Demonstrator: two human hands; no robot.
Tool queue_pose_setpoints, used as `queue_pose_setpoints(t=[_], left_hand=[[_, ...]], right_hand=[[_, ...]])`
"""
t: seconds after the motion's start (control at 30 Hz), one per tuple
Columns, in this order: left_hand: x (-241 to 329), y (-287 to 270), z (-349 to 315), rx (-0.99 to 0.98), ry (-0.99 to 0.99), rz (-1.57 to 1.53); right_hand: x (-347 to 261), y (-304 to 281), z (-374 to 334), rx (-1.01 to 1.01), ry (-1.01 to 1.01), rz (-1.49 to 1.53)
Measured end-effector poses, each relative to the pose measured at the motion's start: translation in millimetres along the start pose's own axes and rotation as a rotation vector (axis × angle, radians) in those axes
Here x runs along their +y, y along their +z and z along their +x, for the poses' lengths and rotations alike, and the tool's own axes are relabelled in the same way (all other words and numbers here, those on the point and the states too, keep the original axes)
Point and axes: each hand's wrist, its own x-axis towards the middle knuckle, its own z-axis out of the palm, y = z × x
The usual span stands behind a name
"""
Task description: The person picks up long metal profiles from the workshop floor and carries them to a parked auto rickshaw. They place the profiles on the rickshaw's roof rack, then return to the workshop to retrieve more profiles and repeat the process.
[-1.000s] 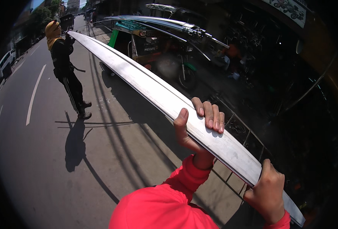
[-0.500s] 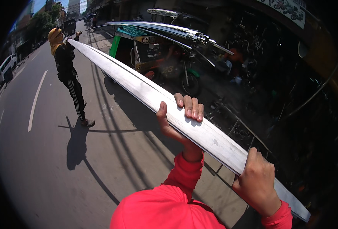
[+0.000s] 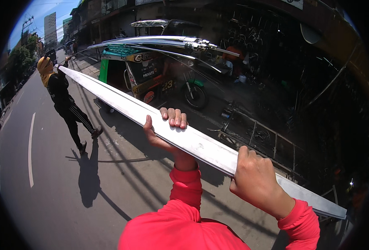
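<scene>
A long, flat, silvery metal profile [image 3: 205,143] runs slantwise from the far left to the lower right, with a lengthwise seam along it. From underneath, my left hand [image 3: 167,129] is closed round its middle, thumb at the near edge and fingertips curled over the far edge. Nearer its right end, my right hand [image 3: 257,177] is closed over the profile, knuckles up. At the far end stands another person [image 3: 63,93] in dark clothes and a yellow head covering, one hand raised near that end. Whether that hand grips it is too small to tell.
Beyond the profile stands a green-and-black tricycle [image 3: 145,75] with a bundle of long metal bars [image 3: 151,40] on its roof. A metal frame [image 3: 263,135] lies on the right, before a dark shopfront. On the left is a road with a white line [image 3: 31,150].
The view has shifted, so my hands and the profile's middle now appear farther left. The person at the far end has changed stance, legs wider apart. Both my hands keep their hold.
</scene>
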Motion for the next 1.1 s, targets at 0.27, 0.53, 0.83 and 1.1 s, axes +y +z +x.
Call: queue_pose_setpoints(t=[0.27,0.53,0.83,1.1], left_hand=[[92.6,-16.2,39.0,-0.159,-0.122,-0.045],[201.9,-29.7,100.7,-0.07,-0.136,-0.117],[284.3,-46.5,164.7,0.034,-0.197,-0.099],[331.5,-57.7,202.8,0.113,-0.255,-0.136]], right_hand=[[-100.5,8.1,25.4,-0.023,0.088,0.025],[-228.2,1.0,92.5,-0.02,0.113,-0.064],[-322.2,0.3,162.9,-0.197,0.305,0.011],[-384.7,4.1,208.8,-0.19,0.332,-0.079]])
